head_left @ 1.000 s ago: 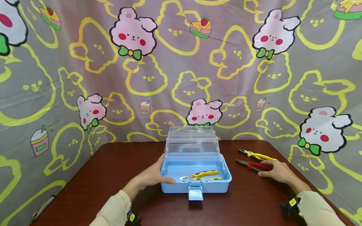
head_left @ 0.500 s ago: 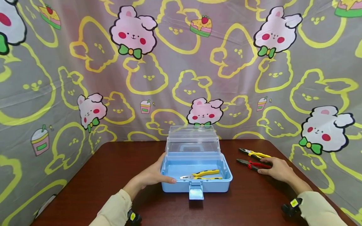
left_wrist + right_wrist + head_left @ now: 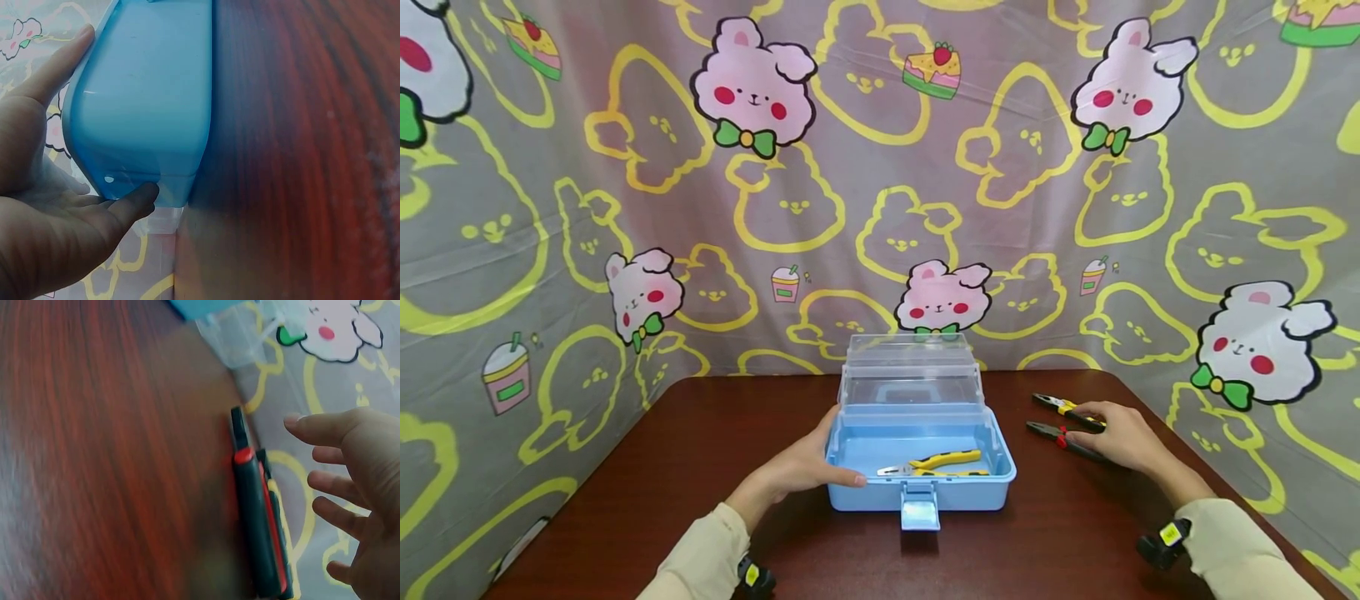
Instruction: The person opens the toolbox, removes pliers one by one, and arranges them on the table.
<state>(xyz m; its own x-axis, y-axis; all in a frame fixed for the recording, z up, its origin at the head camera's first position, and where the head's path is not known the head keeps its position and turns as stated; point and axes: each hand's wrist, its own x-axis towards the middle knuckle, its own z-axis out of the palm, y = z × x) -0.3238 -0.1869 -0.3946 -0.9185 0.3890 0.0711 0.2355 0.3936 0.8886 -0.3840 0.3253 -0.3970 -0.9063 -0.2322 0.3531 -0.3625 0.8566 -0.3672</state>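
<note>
In the head view a light blue toolbox (image 3: 958, 497) stands at mid-table with its clear lid (image 3: 910, 350) raised. Inside lie yellow-handled pliers (image 3: 946, 459). My left hand (image 3: 801, 461) grips the box's left end, thumb along the front rim; the left wrist view shows fingers (image 3: 140, 203) round the rear corner. To the right, my right hand (image 3: 1123, 435) is over red-and-black pliers (image 3: 1047, 431), partly hiding them. In the right wrist view its spread fingers (image 3: 334, 481) are apart from these pliers (image 3: 253, 531). Yellow-and-black pliers (image 3: 1060, 405) lie just behind them.
The dark reddish-brown table (image 3: 737, 417) extends to both sides of the box. A curtain (image 3: 865, 208) printed with rabbits stands behind and beside it. The box's front latch (image 3: 919, 510) hangs down and outward.
My right hand has shifted left and slightly up over the red-and-black pliers, covering more of their handles. The left hand and the toolbox stay where they were.
</note>
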